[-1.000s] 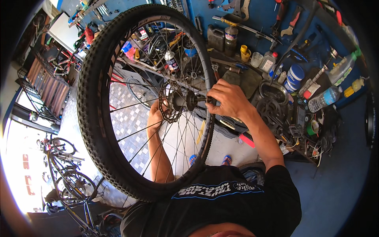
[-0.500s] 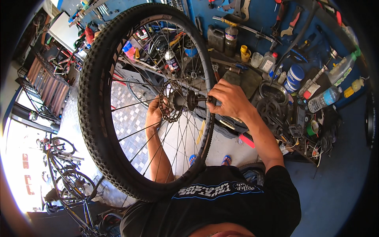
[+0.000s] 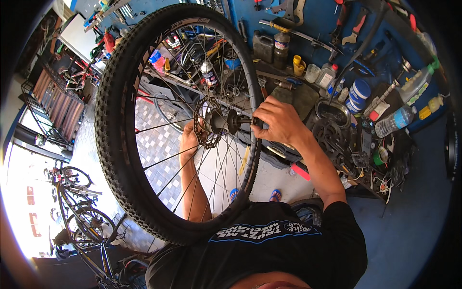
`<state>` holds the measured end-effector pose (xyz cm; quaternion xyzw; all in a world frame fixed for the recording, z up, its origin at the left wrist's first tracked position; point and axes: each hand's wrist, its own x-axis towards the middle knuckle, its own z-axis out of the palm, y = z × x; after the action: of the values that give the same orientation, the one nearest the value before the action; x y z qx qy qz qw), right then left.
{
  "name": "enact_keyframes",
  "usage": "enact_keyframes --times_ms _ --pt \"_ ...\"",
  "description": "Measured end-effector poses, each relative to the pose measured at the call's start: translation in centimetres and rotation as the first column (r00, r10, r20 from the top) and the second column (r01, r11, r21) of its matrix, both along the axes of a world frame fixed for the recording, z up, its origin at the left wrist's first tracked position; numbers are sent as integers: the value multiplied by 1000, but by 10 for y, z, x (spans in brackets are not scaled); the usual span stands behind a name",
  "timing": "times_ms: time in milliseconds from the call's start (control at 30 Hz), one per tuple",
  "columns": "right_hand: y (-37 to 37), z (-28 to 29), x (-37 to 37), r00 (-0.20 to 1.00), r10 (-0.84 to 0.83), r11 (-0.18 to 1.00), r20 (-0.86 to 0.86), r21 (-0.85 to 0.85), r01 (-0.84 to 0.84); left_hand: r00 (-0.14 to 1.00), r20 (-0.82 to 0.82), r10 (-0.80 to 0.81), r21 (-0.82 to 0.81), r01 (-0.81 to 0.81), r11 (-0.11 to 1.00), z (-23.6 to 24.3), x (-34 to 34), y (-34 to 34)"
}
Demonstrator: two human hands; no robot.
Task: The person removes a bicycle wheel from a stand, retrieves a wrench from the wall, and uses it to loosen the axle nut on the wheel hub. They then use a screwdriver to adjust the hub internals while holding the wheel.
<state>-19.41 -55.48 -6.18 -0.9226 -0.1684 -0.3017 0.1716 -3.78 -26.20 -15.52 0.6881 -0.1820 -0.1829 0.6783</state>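
Observation:
A bicycle wheel (image 3: 115,139) with a knobby black tyre stands upright in front of my body, its lower part close to my shirt. Its dark hub (image 3: 219,122) carries a disc brake rotor (image 3: 210,139) on the left side. From the hub's right side an axle (image 3: 246,120) sticks out, and my right hand (image 3: 279,119) pinches its end between thumb and fingers. My left hand (image 3: 189,140) is closed at the hub's left end, seen through the spokes. The rotor partly hides its fingertips.
Beyond the wheel is a cluttered workbench with a spray can (image 3: 208,73), a blue-and-white tub (image 3: 358,92) and a plastic bottle (image 3: 395,121). Tools hang on the blue wall (image 3: 317,21). Several bicycles (image 3: 91,221) stand at left; a wooden bench (image 3: 57,103) is farther back.
The wheel has turned slightly about its axle; the markings on the rim and the rotor's cut-outs have shifted. Both hands stay almost in the same place.

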Motion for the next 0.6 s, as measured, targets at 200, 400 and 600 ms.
enact_keyframes --times_ms 200,400,600 --pt "1 1 -1 1000 -15 999 6 -39 15 1000 8 -16 -41 16 999 5 2 0" --pt "0 1 -1 1000 -17 999 5 -29 17 987 153 -47 -39 54 998 12 -2 -7" --pt "0 3 -1 1000 -20 999 1 -25 20 1000 -5 23 -6 -23 1000 9 0 -4"
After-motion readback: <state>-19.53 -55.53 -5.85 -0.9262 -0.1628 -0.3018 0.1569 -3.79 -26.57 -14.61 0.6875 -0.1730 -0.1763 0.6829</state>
